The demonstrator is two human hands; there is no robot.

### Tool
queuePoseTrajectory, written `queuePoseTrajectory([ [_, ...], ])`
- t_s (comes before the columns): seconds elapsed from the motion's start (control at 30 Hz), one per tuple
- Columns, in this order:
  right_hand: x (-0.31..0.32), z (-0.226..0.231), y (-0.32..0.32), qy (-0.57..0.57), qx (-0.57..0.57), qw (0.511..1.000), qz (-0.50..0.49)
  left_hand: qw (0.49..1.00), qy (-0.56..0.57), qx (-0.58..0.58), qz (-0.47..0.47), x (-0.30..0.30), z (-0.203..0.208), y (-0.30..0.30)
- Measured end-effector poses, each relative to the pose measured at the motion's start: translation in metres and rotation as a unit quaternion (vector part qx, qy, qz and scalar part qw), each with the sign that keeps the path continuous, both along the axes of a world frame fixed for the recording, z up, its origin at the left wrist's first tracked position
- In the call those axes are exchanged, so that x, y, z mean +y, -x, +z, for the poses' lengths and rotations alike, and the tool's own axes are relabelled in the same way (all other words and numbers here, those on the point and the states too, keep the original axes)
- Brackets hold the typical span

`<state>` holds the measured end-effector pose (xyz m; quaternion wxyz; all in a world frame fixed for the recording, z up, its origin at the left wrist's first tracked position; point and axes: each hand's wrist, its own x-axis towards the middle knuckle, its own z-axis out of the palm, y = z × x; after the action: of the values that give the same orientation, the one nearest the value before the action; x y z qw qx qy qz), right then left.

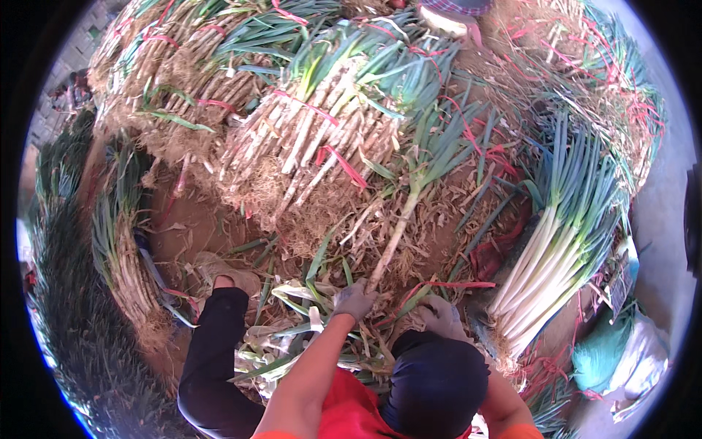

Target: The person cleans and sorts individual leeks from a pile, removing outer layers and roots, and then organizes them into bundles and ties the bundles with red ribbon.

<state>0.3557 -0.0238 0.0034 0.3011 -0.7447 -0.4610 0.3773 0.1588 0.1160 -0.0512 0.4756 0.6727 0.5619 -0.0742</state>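
My left hand (355, 298), in a grey glove, is shut around the root end of a single long green onion (401, 223), which points up and away from me with its leaves spreading at the far end. My gloved right hand (440, 316) rests just above my dark-clad right knee (436, 380), among dry peelings and beside a red tie string (457, 284). Its fingers are curled, and I cannot tell whether they hold anything. A heap of stripped green and pale leaves (292, 340) lies between my legs.
Tied bundles of unpeeled green onions (314, 139) with red strings are stacked ahead and to the left (175, 73). Cleaned white-stalked onions (556, 256) lie at the right. More bundles curve along the left (124, 249). A teal bag (599, 355) sits at lower right. Another person's foot (450, 18) shows at the top.
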Motion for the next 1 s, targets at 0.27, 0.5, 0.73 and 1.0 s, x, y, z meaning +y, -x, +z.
queuePoseTrajectory([
  [0.27, 0.112, 0.078, 0.037, -0.036, 0.628, 0.772, -0.088, 0.965, -0.129, -0.212, -0.09, -0.058, 0.081, 0.133],
  [0.5, 0.155, 0.132, 0.082, -0.041, 0.663, 0.748, -0.021, 0.951, -0.108, -0.267, 0.109, -0.16, 0.202, 0.224],
  [0.73, 0.172, 0.24, 0.142, -0.165, 0.355, 0.92, 0.03, 0.94, -0.107, -0.227, 0.232, -0.175, 0.249, 0.184],
  [1.0, 0.141, 0.2, 0.165, 0.033, 0.01, 0.876, 0.482, 0.842, -0.067, -0.425, 0.324, -0.163, 0.151, 0.156],
])
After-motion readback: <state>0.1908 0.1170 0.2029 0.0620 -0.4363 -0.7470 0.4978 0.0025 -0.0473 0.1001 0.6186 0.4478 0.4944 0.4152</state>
